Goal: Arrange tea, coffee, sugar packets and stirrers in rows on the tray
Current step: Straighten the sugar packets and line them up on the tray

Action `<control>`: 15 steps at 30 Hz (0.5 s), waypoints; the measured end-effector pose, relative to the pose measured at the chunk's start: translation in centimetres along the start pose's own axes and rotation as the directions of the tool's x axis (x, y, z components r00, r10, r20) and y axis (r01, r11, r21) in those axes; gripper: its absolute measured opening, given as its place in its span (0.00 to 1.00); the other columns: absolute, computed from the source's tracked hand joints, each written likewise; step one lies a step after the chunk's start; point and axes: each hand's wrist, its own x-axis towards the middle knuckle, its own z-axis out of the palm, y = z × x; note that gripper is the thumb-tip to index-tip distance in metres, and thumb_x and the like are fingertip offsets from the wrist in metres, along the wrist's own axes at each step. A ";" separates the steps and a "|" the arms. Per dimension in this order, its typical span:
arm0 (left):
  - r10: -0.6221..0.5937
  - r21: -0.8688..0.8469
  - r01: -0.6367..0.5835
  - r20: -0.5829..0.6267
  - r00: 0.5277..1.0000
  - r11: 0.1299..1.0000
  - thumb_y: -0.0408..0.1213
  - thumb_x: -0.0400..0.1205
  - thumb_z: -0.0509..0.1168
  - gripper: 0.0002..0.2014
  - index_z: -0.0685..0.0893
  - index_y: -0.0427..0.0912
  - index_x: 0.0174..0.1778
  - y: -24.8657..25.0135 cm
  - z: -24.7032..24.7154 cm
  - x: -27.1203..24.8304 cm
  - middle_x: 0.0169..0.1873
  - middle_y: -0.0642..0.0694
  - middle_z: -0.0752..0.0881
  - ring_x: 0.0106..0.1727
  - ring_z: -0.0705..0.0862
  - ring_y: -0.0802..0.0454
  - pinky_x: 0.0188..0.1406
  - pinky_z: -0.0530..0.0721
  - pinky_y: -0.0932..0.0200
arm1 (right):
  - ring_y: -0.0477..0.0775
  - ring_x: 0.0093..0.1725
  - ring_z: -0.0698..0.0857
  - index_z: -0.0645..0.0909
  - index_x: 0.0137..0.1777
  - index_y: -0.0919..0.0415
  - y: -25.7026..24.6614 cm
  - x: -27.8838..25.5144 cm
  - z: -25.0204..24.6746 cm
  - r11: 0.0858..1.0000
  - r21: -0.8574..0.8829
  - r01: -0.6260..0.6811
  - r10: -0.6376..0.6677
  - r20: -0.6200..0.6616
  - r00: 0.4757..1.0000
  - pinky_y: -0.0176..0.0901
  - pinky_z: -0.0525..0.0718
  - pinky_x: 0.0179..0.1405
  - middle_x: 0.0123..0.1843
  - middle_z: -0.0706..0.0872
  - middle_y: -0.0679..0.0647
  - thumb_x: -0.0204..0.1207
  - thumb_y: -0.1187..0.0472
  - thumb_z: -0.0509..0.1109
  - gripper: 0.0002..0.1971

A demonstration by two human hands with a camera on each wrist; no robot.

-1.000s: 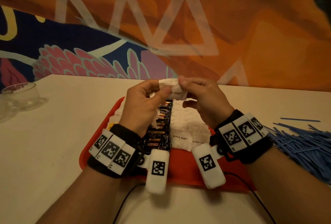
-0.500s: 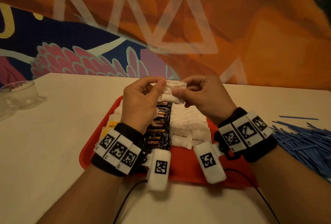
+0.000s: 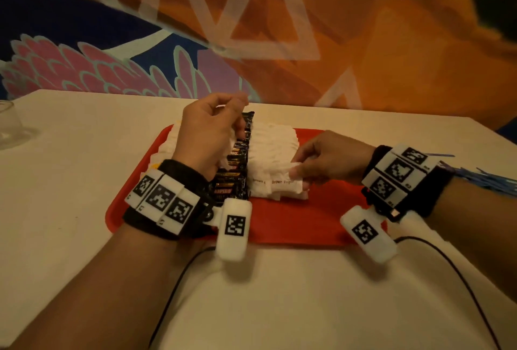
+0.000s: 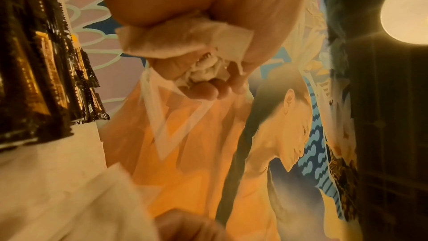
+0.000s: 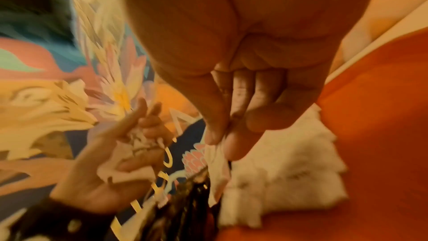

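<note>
A red tray [image 3: 316, 218] holds a row of tea bags [image 3: 165, 151] on the left, dark coffee sachets [image 3: 232, 179] in the middle and a row of white brown-sugar packets [image 3: 274, 148] to their right. My left hand [image 3: 237, 126] hovers over the far part of the coffee row. It grips a bunch of white sugar packets [image 4: 185, 43]. My right hand [image 3: 296, 170] pinches one brown-sugar packet [image 3: 285, 184] at the near end of the sugar row, low over the packets there. Whether it touches them I cannot tell. Blue stirrers [image 3: 486, 179] lie off the tray to the right.
The tray sits on a white table [image 3: 70, 209] against a painted wall. A glass bowl [image 3: 8, 126] stands at the far left edge. Black cables [image 3: 179, 288] run from both wrists across the near table. The tray's right part shows bare red.
Both hands were raised together on a sugar packet. My right hand has since come down and toward me with one packet to the sugar row's near end; the left stays up with the rest.
</note>
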 end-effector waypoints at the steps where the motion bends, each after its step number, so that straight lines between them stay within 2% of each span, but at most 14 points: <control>1: -0.017 -0.030 0.017 0.002 1.000 0.999 0.39 0.86 0.67 0.06 0.86 0.40 0.49 0.1 0.0 0.0 0.26 0.48 0.80 0.28 0.78 0.54 0.20 0.75 0.68 | 0.49 0.37 0.89 0.88 0.51 0.65 0.5 0.1 0.2 0.999 -0.022 -0.030 0.031 0.011 0.999 0.41 0.87 0.39 0.42 0.92 0.63 0.74 0.62 0.78 0.09; 5: -0.051 -0.093 0.051 0.004 0.999 0.994 0.38 0.85 0.67 0.05 0.85 0.41 0.48 0.4 -0.2 0.1 0.28 0.47 0.79 0.29 0.78 0.53 0.19 0.75 0.68 | 0.48 0.39 0.89 0.89 0.50 0.62 1.5 0.6 0.4 0.989 -0.095 -0.113 0.115 0.020 0.993 0.43 0.88 0.44 0.40 0.93 0.57 0.75 0.61 0.78 0.07; 9: -0.057 -0.111 0.057 0.006 0.998 0.992 0.38 0.86 0.67 0.06 0.85 0.40 0.48 0.4 -0.1 0.1 0.29 0.47 0.79 0.29 0.78 0.54 0.20 0.76 0.68 | 0.44 0.34 0.88 0.88 0.47 0.60 1.5 1.1 0.5 0.962 -0.228 -0.150 0.146 -0.033 0.989 0.38 0.87 0.37 0.34 0.92 0.51 0.74 0.57 0.80 0.08; 12: -0.055 -0.115 0.055 0.006 0.998 0.992 0.38 0.86 0.67 0.06 0.85 0.39 0.49 0.4 -0.1 0.1 0.29 0.46 0.79 0.30 0.78 0.54 0.18 0.75 0.69 | 0.48 0.37 0.87 0.85 0.47 0.57 1.1 1.2 0.4 0.895 -0.420 -0.152 0.121 -0.101 0.988 0.43 0.87 0.39 0.37 0.90 0.50 0.72 0.51 0.81 0.13; 15: -0.054 -0.108 0.054 0.005 0.999 0.993 0.38 0.86 0.67 0.06 0.84 0.39 0.51 0.5 -0.2 0.1 0.28 0.46 0.79 0.30 0.78 0.52 0.16 0.73 0.70 | 0.46 0.38 0.82 0.82 0.48 0.55 0.9 1.0 0.4 0.809 -0.573 -0.135 0.073 -0.129 0.989 0.39 0.78 0.32 0.42 0.87 0.49 0.70 0.47 0.81 0.16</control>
